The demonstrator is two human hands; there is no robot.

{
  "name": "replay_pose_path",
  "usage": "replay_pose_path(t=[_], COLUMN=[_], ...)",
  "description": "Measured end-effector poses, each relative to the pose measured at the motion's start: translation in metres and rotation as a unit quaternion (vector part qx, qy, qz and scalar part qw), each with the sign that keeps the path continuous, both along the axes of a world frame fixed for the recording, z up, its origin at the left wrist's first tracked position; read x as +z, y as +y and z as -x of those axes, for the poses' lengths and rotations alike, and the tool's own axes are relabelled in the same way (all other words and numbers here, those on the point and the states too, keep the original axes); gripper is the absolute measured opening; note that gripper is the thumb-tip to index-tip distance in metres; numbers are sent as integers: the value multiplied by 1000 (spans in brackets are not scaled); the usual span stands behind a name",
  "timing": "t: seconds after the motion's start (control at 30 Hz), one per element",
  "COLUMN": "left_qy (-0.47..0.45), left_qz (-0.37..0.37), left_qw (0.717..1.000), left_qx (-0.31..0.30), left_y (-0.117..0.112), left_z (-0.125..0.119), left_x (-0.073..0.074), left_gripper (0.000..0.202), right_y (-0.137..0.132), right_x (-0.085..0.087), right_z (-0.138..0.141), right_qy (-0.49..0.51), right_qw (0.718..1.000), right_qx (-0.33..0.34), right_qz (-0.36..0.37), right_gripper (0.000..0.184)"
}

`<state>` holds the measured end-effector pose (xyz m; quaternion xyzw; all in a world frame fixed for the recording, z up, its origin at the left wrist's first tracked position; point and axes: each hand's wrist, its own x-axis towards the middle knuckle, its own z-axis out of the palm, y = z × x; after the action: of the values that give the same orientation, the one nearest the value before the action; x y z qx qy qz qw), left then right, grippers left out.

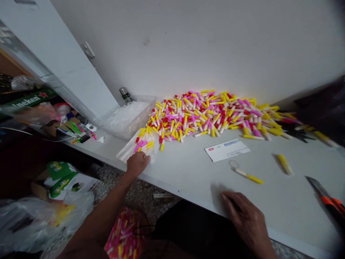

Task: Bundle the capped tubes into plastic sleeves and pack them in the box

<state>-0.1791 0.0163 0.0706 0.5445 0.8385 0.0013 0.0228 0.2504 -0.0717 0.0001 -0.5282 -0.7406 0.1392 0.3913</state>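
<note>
My left hand [138, 164] is closed at the near edge of a clear plastic bag [125, 151], by the table's front edge. Pink, yellow and red tubes [144, 144] lie on or in that bag; its film makes it hard to tell which. My right hand [244, 216] rests at the table edge, fingers loosely bent with a gap to the thumb, and nothing shows in it. Ahead of it lie a single yellow-and-white tube [249, 176], a thin rubber band [234, 164] and a white printed card [227, 150].
A large heap of coloured tubes [199, 115] lies against the wall. Left of it stands a clear bag of white pieces [126, 117]. An orange-and-black cutter [327, 199] lies at right, near another loose tube [285, 164]. Below the table is a bag of tubes [125, 233].
</note>
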Motion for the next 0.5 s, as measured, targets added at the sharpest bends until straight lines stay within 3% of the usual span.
replay_pose_path(t=[0.33, 0.5], left_qy=[-52, -182], left_qz=[-62, -122], left_qw=[997, 976], left_qx=[5, 14], left_y=[3, 10], left_z=[-11, 1], left_x=[-9, 7], left_gripper=[22, 28], right_y=[-1, 0], right_x=[0, -1], right_z=[0, -1], right_qy=[-8, -18], right_qw=[1000, 1000], right_qx=[-2, 3], right_qz=[3, 0], right_gripper=[25, 24])
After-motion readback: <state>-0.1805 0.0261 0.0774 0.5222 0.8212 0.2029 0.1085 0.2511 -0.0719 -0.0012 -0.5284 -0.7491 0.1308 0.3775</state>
